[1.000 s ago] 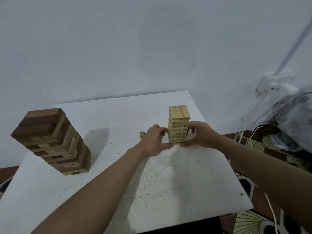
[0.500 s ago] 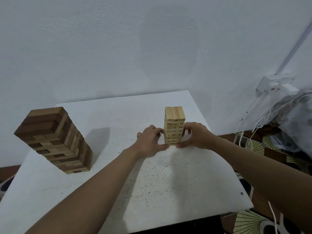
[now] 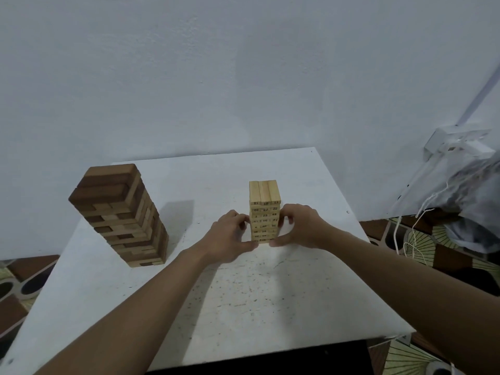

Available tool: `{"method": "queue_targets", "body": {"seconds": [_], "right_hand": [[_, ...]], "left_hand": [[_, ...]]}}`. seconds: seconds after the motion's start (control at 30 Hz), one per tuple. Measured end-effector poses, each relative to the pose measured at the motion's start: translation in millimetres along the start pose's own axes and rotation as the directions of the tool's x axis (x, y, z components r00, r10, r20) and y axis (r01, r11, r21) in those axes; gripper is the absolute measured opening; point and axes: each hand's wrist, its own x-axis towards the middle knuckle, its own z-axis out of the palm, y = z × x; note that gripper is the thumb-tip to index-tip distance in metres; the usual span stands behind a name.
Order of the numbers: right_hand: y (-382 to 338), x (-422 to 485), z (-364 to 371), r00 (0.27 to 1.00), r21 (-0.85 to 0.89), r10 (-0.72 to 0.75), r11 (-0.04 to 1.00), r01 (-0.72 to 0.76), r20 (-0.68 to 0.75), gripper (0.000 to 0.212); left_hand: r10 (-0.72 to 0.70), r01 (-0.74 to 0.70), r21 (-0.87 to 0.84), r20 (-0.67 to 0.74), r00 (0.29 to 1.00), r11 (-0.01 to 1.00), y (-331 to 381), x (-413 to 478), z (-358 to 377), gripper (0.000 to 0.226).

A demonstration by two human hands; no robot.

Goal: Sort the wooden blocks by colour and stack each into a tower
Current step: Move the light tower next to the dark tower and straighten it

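The pale tower (image 3: 264,209) stands upright on the white table (image 3: 243,307), right of centre towards the far side, its long axis vertical. The three blocks of its top layer lie side by side, their length running near to far, and printed numbers are seen on the near face. Its lower half is gripped from both sides. The left hand (image 3: 228,238) and right hand (image 3: 303,226) have curled fingers pressed to the flanks and thumbs meeting the base. Well apart, at the table's left, a taller dark brown tower (image 3: 121,215) stands. A wall socket (image 3: 457,142) and white cords (image 3: 405,231) are seen at far right.
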Motion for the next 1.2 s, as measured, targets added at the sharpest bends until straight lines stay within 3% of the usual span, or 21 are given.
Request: {"method": "queue_targets", "body": {"seconds": [0.13,0.5,0.83,1.0,1.2], "right_hand": [[-16,-1,10,1.000,-0.008,-0.010,1.000,0.010,0.015,0.039],[-48,2,32,0.999,-0.056,-0.034,0.998,0.036,0.033,0.044],[-66,9,48,0.998,-0.090,-0.057,0.994,0.059,0.023,0.046],[-71,12,55,0.999,-0.081,-0.051,0.995,0.052,0.019,0.047],[-78,13,58,0.999,-0.076,-0.045,0.996,0.046,0.014,0.045]], "left_hand": [[0.000,0.000,-0.031,-0.006,1.000,1.000,-12,-14,-6,0.048],[-0.072,0.070,-0.090,-0.018,0.997,0.993,-34,-44,-20,0.041],[-0.097,0.091,-0.163,-0.027,0.995,0.982,-46,-61,-27,0.051],[-0.095,0.080,-0.179,-0.076,0.993,0.981,-46,-66,-28,0.033],[-0.085,0.056,-0.209,-0.132,0.988,0.976,-46,-72,-25,0.033]]}}
